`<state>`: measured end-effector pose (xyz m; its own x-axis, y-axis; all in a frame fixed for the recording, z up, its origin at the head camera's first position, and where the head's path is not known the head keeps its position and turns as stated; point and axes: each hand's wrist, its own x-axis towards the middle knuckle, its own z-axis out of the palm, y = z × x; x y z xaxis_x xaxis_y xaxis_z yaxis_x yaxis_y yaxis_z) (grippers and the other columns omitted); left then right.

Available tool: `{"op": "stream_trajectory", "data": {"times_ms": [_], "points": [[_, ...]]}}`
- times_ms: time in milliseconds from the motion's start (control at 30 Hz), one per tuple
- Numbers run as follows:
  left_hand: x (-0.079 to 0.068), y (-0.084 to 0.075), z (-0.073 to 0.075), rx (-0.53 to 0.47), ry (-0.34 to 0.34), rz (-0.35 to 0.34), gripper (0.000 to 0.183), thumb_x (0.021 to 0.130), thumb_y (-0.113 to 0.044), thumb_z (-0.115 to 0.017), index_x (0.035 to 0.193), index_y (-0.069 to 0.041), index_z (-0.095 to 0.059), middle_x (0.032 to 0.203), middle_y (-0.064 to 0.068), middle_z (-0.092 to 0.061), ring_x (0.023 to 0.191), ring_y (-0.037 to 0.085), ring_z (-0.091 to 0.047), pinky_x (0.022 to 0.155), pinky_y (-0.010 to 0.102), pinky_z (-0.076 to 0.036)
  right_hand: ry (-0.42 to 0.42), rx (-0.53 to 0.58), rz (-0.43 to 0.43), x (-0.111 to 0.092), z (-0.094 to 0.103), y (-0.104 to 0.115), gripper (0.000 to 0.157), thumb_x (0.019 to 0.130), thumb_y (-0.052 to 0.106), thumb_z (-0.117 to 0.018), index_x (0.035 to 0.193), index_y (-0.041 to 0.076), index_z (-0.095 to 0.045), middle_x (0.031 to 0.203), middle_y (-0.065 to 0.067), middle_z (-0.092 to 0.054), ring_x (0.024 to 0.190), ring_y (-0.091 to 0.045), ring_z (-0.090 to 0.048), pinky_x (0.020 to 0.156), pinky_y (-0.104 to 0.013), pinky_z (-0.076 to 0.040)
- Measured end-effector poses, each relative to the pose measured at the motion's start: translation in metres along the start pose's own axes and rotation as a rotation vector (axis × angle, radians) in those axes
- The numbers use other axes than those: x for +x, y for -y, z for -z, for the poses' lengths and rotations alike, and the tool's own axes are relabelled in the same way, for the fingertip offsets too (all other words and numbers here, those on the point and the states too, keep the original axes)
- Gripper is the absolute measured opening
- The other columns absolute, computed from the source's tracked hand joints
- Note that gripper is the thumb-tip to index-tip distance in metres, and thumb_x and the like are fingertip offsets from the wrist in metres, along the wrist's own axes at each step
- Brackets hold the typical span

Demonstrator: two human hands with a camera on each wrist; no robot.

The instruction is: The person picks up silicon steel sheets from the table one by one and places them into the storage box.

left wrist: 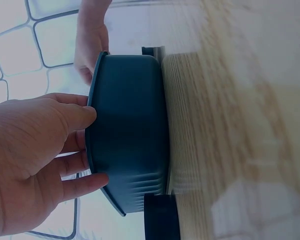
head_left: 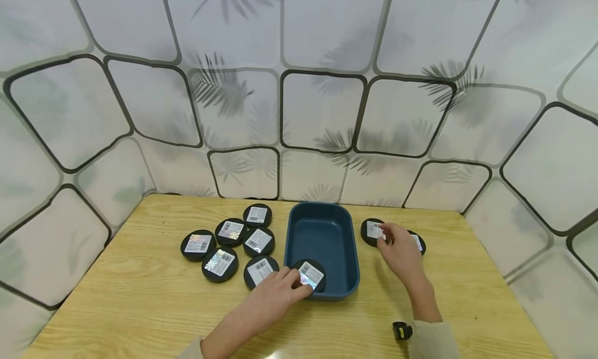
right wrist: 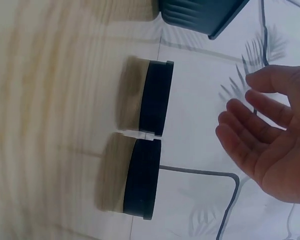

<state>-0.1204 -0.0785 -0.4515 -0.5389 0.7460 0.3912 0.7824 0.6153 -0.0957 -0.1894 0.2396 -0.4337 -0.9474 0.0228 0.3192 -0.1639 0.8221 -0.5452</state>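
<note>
My left hand [head_left: 275,297] is at the near left corner of a blue bin [head_left: 352,250]. A flat round black container [head_left: 312,268] with a shiny white label shows inside that corner, beside the fingers. In the left wrist view the thumb lies over the bin's outer rim [left wrist: 93,85] and other fingertips pass behind it; whether they hold the container is hidden. My right hand [head_left: 402,250], fingers loosely bent, hovers over two similar containers right of the bin. The left one [head_left: 366,232] shows beside the fingertips, the right one [head_left: 420,239] partly behind the hand. A gap separates hand and containers in the right wrist view.
Several more labelled black containers [head_left: 218,264] lie left of the bin, one [head_left: 259,268] partly under the left hand. A small black object [head_left: 401,330] sits by the right sleeve. The wooden table [head_left: 117,297] meets patterned curtains [head_left: 322,115] behind and at both sides.
</note>
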Motion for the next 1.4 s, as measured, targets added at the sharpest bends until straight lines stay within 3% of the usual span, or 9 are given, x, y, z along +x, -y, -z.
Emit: {"op": "stream_trajectory", "data": {"times_ms": [267, 567, 933, 1200, 1400], "points": [[0.001, 0.001, 0.005, -0.022, 0.050, 0.007, 0.020, 0.092, -0.013, -0.066, 0.107, -0.026, -0.064, 0.092, -0.003, -0.052, 0.082, 0.014, -0.046, 0.067, 0.023, -0.044, 0.002, -0.026, -0.038, 0.002, 0.004, -0.004, 0.035, 0.090, 0.009, -0.061, 0.121, -0.009, -0.061, 0.113, -0.029, -0.063, 0.102, -0.040, -0.059, 0.087, -0.054, -0.048], [0.001, -0.001, 0.000, -0.009, 0.005, 0.015, 0.016, 0.091, -0.015, -0.065, 0.103, -0.026, -0.064, 0.091, -0.003, -0.053, 0.080, 0.014, -0.046, 0.065, 0.023, -0.042, 0.157, -0.104, -0.059, 0.018, 0.007, 0.006, 0.049, 0.092, 0.017, -0.059, 0.134, -0.005, -0.051, 0.132, -0.034, -0.046, 0.121, -0.051, -0.045, 0.092, -0.063, -0.042], [0.001, -0.001, 0.002, -0.009, 0.014, -0.002, 0.016, 0.091, -0.014, -0.065, 0.102, -0.026, -0.064, 0.091, -0.003, -0.052, 0.079, 0.013, -0.046, 0.065, 0.022, -0.041, 0.328, -0.201, -0.134, 0.024, 0.009, -0.015, 0.074, 0.089, 0.025, -0.071, 0.145, -0.008, -0.035, 0.141, -0.041, -0.027, 0.128, -0.061, -0.029, 0.094, -0.070, -0.036], [0.001, -0.001, 0.002, -0.024, 0.036, 0.003, 0.017, 0.092, -0.014, -0.064, 0.104, -0.026, -0.063, 0.091, -0.003, -0.051, 0.080, 0.014, -0.045, 0.065, 0.022, -0.041, 0.411, -0.229, -0.170, 0.027, -0.001, -0.032, 0.077, 0.089, 0.032, -0.071, 0.144, -0.007, -0.035, 0.137, -0.043, -0.033, 0.125, -0.060, -0.035, 0.094, -0.068, -0.039], [0.000, -0.001, 0.000, -0.022, 0.024, 0.012, 0.016, 0.092, -0.014, -0.064, 0.103, -0.026, -0.064, 0.091, -0.003, -0.051, 0.080, 0.014, -0.045, 0.065, 0.023, -0.041, 0.396, -0.232, -0.170, 0.030, -0.005, -0.035, 0.074, 0.088, 0.030, -0.070, 0.143, -0.007, -0.037, 0.136, -0.041, -0.036, 0.123, -0.058, -0.038, 0.093, -0.067, -0.039]]}}
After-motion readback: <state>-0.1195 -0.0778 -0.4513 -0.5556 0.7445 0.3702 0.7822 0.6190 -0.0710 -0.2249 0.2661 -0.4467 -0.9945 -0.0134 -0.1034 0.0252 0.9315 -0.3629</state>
